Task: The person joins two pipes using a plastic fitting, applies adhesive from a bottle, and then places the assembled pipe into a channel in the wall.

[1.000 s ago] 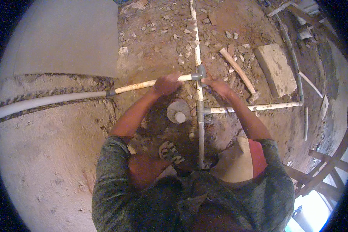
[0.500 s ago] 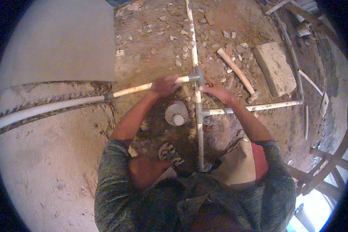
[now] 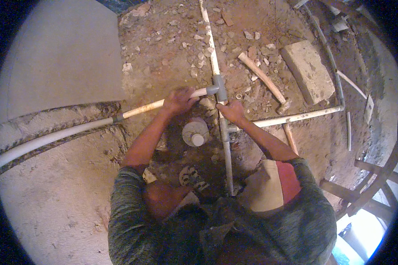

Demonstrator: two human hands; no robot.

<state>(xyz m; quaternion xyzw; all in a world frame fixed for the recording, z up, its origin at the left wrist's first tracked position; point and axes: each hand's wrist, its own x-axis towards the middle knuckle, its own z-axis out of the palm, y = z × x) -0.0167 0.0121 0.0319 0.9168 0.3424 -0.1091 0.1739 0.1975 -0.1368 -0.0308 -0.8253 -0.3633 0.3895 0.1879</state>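
Observation:
My left hand [image 3: 178,102] is wrapped round a white pipe [image 3: 141,108] that runs in from the left, just short of a grey tee fitting [image 3: 220,87]. Below that fitting, my right hand [image 3: 232,112] is closed on the pipe running toward me, its thumb lying along the near side of the joint. From the tee, another white pipe [image 3: 211,48] extends away from me. A second grey tee [image 3: 225,130] is partly covered by my right hand and wrist; a white pipe [image 3: 298,117] leads right from it. A pale, round container with a white cap [image 3: 195,134] stands between my forearms.
A wooden-handled hammer [image 3: 265,79] lies right of the tee, beside a rough rectangular block [image 3: 309,73]. Another wooden handle [image 3: 290,138] shows beyond my right forearm. Broken stones [image 3: 203,55] litter the dirt. A pale slab [image 3: 66,62] lies far left, wooden beams [image 3: 362,185] at right.
My right hand has moved left and closed on the pipe below the tee; its fingers were stretched beside the tee before. The view has shifted slightly. My left hand keeps its hold.

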